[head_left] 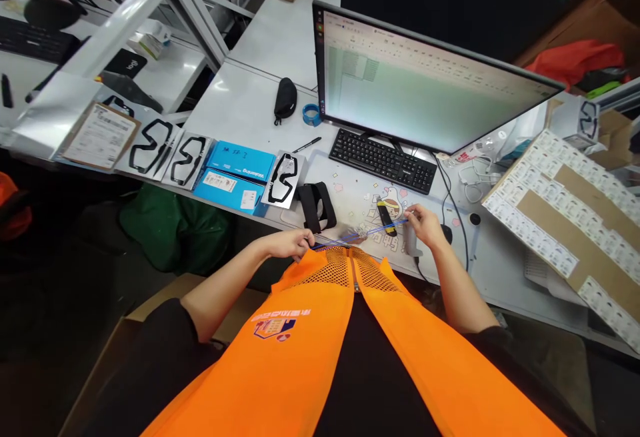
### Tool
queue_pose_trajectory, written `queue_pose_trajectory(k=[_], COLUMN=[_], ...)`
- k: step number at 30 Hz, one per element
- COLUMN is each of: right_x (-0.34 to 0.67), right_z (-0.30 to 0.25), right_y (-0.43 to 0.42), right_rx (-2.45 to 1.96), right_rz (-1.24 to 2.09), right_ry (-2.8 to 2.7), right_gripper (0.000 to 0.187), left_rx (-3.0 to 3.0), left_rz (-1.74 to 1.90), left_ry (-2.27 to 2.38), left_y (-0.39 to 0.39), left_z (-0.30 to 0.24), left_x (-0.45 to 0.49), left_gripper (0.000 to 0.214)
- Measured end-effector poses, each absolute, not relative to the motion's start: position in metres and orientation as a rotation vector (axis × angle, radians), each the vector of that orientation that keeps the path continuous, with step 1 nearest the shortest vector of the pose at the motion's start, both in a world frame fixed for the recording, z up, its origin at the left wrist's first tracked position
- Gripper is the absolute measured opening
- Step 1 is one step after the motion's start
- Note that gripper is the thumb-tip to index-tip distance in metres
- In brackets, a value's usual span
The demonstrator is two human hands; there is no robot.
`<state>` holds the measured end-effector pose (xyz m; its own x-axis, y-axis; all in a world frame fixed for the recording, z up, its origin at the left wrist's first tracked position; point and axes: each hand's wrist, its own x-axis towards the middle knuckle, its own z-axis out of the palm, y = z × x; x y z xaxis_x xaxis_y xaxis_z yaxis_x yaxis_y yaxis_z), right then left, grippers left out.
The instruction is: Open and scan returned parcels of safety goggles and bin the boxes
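A thin blue cord [384, 227] stretches across in front of my vest, running between my two hands. My right hand [423, 223] pinches its right end above the printed desk mat. Close to the desk's front edge, my left hand [295, 243] is closed around the cord's other end; its fingertips partly hide the grip. A small crumpled clear plastic piece [354, 233] hangs about the cord's middle. Behind the cord lies a yellow-and-black tool [385, 218]. A black strap-like item [317, 206] sits just beyond my left hand, and a grey-white device [413, 242] rests below my right wrist.
A monitor [425, 83] and black keyboard [383, 161] stand at the back. Blue boxes [235, 177] and white boxes [186, 159] line the left front edge. A sticker-covered cardboard sheet [570, 223] juts in from the right. A black pouch [286, 98] and blue tape roll [311, 115] lie farther back.
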<state>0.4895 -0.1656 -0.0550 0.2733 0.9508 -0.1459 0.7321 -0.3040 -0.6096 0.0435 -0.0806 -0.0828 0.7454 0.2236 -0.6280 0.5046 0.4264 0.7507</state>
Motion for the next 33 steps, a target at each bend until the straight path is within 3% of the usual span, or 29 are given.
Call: queue_pose_trajectory(k=[5, 9, 15, 17, 21, 23, 27, 31, 33], right_x=[0.479, 0.457, 0.370, 0.337, 0.316, 0.331, 0.368, 0.359, 0.340], right_z=[-0.053, -0.054, -0.070, -0.079, -0.084, -0.076, -0.049, -0.036, -0.039], right_y=[-0.157, -0.155, -0.154, -0.151, -0.144, -0.136, -0.104, -0.063, -0.047], right_rx=[-2.144, -2.155, -1.858, -1.853, -1.978, -2.034, -1.926, -1.728, -1.693], right_rz=[0.707, 0.801, 0.989, 1.033, 1.058, 1.053, 0.965, 0.953, 1.008], right_ry=[-1.599, -1.823, -2.173, -2.257, -2.301, -2.138, -1.661, -1.488, -1.489], right_gripper=[0.033, 0.039, 0.103, 0.095, 0.035, 0.020, 0.033, 0.041, 0.041], left_rx=[1.303, 1.343, 1.605, 1.692, 1.720, 1.667, 1.571, 1.498, 1.434], left_rz=[-0.393, -0.249, 0.073, 0.138, 0.258, 0.368, 0.511, 0.365, 0.300], left_ry=[0.798, 0.715, 0.685, 0.663, 0.695, 0.952, 1.607, 1.696, 1.686], left_y=[-0.075, -0.073, -0.088, -0.094, -0.095, -0.091, -0.083, -0.078, -0.076], left_z=[-0.076, -0.063, -0.027, -0.014, -0.016, -0.034, -0.083, -0.115, -0.123], left_x=[0.039, 0.040, 0.076, 0.090, 0.098, 0.091, 0.081, 0.093, 0.100], left_gripper=[0.032, 0.026, 0.028, 0.029, 0.037, 0.040, 0.044, 0.094, 0.102])
